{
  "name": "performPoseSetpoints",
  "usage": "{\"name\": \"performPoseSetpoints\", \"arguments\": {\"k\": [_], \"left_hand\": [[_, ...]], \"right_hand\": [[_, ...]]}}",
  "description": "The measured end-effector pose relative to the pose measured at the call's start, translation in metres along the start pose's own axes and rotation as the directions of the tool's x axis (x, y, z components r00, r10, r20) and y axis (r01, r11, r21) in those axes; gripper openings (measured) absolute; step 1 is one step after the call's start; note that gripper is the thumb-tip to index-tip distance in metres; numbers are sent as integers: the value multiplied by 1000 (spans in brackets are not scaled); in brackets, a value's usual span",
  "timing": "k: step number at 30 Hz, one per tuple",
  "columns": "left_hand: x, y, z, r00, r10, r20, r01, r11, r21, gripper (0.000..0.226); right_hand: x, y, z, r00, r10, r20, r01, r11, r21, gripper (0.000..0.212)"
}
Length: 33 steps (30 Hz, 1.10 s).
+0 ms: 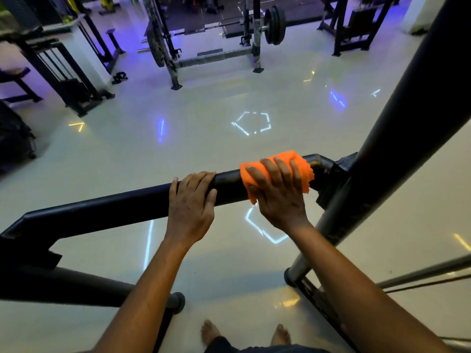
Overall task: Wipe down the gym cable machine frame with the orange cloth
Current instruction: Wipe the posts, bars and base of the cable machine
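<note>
A black horizontal bar (pixel 114 207) of the cable machine frame crosses the view from lower left to right, joining a thick slanted upright post (pixel 407 118) at the right. The orange cloth (pixel 300 164) is draped over the bar near that joint. My right hand (pixel 277 192) lies on the cloth with fingers wrapped over it and the bar. Just left of the cloth, my left hand (pixel 191 202) grips the bare bar, fingers curled over its top.
Glossy pale floor (pixel 193 128) with light reflections lies beyond the bar. A squat rack with a loaded barbell (pixel 274 25) stands far ahead, other black machines (pixel 66 80) at the left. A lower frame tube (pixel 76 289) and my bare feet (pixel 211 332) are below.
</note>
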<state>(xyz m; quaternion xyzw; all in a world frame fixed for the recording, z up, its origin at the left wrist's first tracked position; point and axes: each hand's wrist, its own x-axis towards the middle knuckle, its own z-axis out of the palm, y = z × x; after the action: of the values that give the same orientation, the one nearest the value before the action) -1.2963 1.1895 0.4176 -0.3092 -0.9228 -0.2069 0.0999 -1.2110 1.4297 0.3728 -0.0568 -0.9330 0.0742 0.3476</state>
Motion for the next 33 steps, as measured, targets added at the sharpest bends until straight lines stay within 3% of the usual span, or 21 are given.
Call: {"name": "performPoseSetpoints", "arguments": {"k": [2,5,8,11,13,15,18,21,25,28,31,33], "left_hand": [[0,-2,0,1000,9,-7,-9,1000,9,47],[7,-2,1,1000,17,13,-17,1000,-2,46],[18,3,5,995,75,66,-72,996,-47,44],[30,5,4,984,139,113,-133,989,-65,44],[31,6,2,980,170,104,-165,984,-63,43],[28,4,2,977,197,77,-193,979,-57,43],[27,1,3,975,216,52,-214,976,-51,43],[26,0,5,975,219,34,-217,974,-60,41],[28,-1,6,968,250,20,-248,967,-57,43],[27,2,5,968,248,41,-245,968,-59,46],[31,9,9,965,255,62,-250,966,-71,46],[40,23,13,961,260,93,-252,964,-86,47]], "right_hand": [[-2,6,-5,993,113,-17,-113,993,13,43],[5,-36,6,962,271,-34,-269,962,56,41],[4,-57,13,982,186,5,-186,980,74,42],[1,-16,0,1000,10,27,-8,999,-54,49],[-1,12,-12,998,68,1,-67,992,-103,48],[-4,18,-16,976,213,-40,-216,972,-94,45],[1,-24,-3,923,373,-98,-376,926,-14,42],[-1,-52,10,942,331,-62,-328,943,56,43],[-11,-12,-7,993,119,-19,-121,990,-79,49],[-13,23,-24,966,249,-70,-256,958,-129,45],[-3,0,-12,900,411,-146,-426,901,-86,42],[-3,-20,-2,928,358,-105,-362,932,-20,43]]}}
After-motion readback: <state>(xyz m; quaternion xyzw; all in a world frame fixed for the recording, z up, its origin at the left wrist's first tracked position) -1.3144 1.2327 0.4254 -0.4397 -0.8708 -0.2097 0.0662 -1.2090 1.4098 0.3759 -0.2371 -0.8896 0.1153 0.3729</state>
